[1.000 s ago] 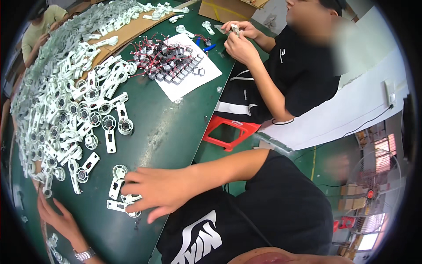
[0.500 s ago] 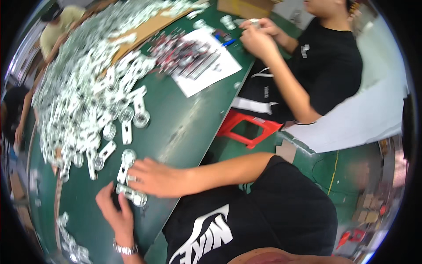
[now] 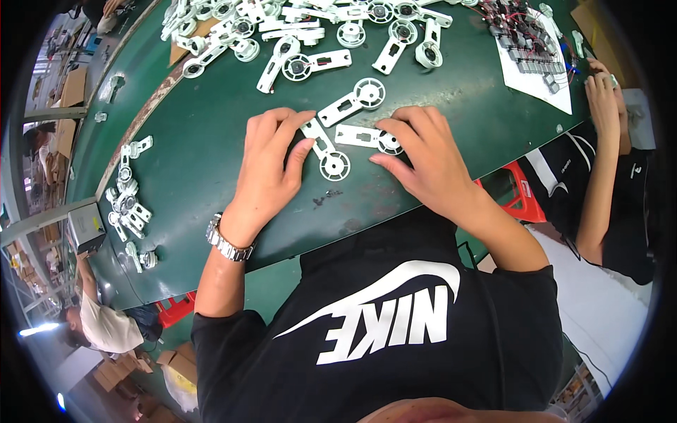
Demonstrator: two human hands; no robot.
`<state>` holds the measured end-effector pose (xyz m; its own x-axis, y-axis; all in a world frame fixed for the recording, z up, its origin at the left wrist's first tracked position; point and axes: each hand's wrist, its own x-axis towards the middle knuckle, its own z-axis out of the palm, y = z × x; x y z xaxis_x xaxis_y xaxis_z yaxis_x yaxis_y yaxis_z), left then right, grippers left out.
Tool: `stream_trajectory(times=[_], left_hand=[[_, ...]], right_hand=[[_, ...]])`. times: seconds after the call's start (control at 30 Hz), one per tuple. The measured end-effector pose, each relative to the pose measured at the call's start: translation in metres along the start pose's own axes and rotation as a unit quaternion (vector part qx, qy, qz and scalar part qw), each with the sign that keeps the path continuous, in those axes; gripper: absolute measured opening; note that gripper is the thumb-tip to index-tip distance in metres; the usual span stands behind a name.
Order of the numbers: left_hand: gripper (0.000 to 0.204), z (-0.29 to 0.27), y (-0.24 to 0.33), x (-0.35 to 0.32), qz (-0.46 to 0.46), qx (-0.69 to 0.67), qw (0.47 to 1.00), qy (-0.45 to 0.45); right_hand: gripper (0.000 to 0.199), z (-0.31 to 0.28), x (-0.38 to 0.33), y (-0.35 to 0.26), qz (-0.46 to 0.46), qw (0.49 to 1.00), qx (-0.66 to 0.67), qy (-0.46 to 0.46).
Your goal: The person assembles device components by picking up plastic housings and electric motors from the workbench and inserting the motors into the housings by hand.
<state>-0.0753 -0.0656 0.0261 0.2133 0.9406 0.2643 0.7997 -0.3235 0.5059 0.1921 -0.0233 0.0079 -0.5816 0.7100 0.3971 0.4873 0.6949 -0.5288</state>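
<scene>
At the top of the frame a heap of white plastic arm-shaped parts with round ringed ends [image 3: 310, 28] spreads over the dark green table [image 3: 190, 141], and a smaller cluster of the same parts [image 3: 128, 204] lies at the left edge. At the upper right a white paper sheet covered with small dark components [image 3: 532, 53] sits before a co-worker's hands [image 3: 606, 95], which are partly cut off by the rim.

In the upper centre the left hand [image 3: 271, 158] lies flat, fingers slightly spread, its fingertips resting on one white plastic arm with a ring end [image 3: 326, 151]; the arm's upper end is hidden under those fingers, and it runs from upper left down to its ring at lower right. The right hand [image 3: 423, 151] has its fingers loosely apart, touching a second white arm [image 3: 367, 137] lying nearly level, ring to the right, partly covered. A third loose arm [image 3: 352, 102] lies just above, ring toward the upper right.
</scene>
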Motion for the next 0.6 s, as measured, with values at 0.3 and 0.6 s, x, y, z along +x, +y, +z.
stream_trajectory(times=[0.3,0.6], left_hand=[[0.028,-0.004,-0.005,-0.001,-0.076,-0.120,0.985,0.095],[0.032,0.004,0.041,0.010,-0.151,-0.590,0.793,-0.006]], right_hand=[[0.042,-0.020,0.008,-0.021,0.050,0.996,0.072,0.023],[0.035,0.001,0.028,-0.048,0.195,0.848,0.492,0.035]])
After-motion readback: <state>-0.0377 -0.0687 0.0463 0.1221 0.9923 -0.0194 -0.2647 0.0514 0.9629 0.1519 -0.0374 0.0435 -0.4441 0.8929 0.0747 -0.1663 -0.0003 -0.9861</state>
